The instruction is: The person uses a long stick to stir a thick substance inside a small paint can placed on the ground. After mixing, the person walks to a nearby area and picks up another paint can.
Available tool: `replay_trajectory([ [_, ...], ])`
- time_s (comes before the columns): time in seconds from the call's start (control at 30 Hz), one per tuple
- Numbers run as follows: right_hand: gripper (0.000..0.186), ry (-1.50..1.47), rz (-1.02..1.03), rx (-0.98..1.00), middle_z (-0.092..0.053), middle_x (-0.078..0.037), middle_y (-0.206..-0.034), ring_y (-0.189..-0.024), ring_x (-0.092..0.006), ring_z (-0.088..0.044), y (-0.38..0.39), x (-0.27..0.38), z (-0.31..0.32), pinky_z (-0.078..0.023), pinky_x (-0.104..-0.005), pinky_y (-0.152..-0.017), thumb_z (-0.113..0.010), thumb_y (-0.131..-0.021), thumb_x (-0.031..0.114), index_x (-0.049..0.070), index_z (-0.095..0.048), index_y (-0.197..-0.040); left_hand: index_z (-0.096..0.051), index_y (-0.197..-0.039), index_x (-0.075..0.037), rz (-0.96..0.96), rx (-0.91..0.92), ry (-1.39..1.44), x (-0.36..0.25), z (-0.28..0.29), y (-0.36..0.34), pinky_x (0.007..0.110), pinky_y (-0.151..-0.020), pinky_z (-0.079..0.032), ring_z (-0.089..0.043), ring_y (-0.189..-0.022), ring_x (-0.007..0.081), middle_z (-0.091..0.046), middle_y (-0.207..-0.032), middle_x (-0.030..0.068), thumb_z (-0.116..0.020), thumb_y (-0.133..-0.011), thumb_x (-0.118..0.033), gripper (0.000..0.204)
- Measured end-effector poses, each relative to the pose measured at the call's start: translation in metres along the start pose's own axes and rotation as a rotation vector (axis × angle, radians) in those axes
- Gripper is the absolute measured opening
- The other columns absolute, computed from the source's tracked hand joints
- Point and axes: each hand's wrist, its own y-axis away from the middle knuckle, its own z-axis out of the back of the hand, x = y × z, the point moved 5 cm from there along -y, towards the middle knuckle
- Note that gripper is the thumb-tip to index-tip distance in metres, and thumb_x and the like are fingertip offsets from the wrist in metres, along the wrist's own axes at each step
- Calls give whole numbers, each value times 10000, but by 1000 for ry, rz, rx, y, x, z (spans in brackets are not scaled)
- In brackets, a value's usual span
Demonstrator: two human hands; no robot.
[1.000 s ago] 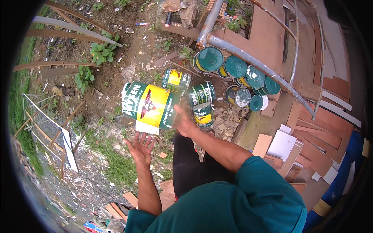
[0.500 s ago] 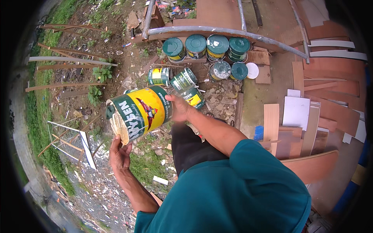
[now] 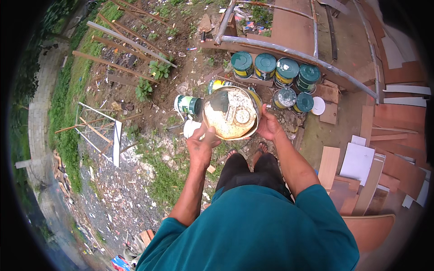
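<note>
A paint bucket is held up in front of me, its round end, crusted cream with a dark green patch, facing me. My left hand is closed on its lower left rim. On its right side, my right hand grips the wall near the rim. Most of the bucket's side is hidden behind that end. Just left of it, a green and white bucket lies on its side on the ground. Partly covered behind it is a green and yellow bucket. A white rounded thing shows beside my left hand.
Several green-lidded buckets stand in rows beyond, beside a round white lid. A metal pipe frame crosses above them. Boards and plywood lie at right. Debris and leaning wooden sticks are on the left.
The bucket has moved right and turned from showing its green and yellow side to showing its crusted round end. Both hands still hold it. My view has shifted left.
</note>
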Motion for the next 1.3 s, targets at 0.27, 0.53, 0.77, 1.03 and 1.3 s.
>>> replay_trajectory([
  [0.27, 782, -88, 147, 39, -562, -157, -1444, -1327, -326, -533, 23, 5, -47, -368, -512, -1164, -608, -923, 625, 39, -516, -1433, -583, -1408, -51, -231, 60, -156, -32, 11, 17, 300, -741, -647, -650, -1029, 200, -536, -1238, 144, -656, -982, -175, 450],
  [0.53, 778, -241, 315, 38, -554, -160, -1450, -1328, -347, -533, 52, -4, -56, -412, -533, -1134, -581, -931, 623, 73, -479, -1473, -704, -1231, -88, -872, -27, -447, -76, -11, 52, 409, -870, -528, -614, -1068, 334, -567, -1253, 176, -758, -865, -85, 370],
  [0.77, 755, -284, 509, -17, -578, -148, -1419, -1274, -350, -573, 55, -13, -76, -438, -524, -1099, -486, -955, 653, 86, -499, -1454, -769, -1121, -151, -1142, 95, -714, -89, -29, 55, 484, -1014, -394, -475, -1171, 343, -574, -1210, 134, -808, -828, -184, 298],
  [1.03, 1083, -20, 386, -219, -634, -97, -1344, -1177, -328, -625, 118, -19, -44, -537, -514, -834, -418, -722, 979, 204, -481, -1476, -652, -1014, -21, -940, 217, -549, -82, -65, 19, 469, -1005, -341, -527, -1070, 326, -609, -1064, 143, -651, -952, -162, 154],
  [1.3, 1223, -193, 588, -83, -563, -107, -1452, -1300, -332, -541, 219, 57, 11, -433, -608, -1029, -472, -613, 1009, 177, -450, -1509, -617, -1019, 12, -601, 438, -275, -61, -155, 28, 364, -982, -428, -566, -1071, 237, -613, -1084, 113, -564, -1054, -237, 257],
])
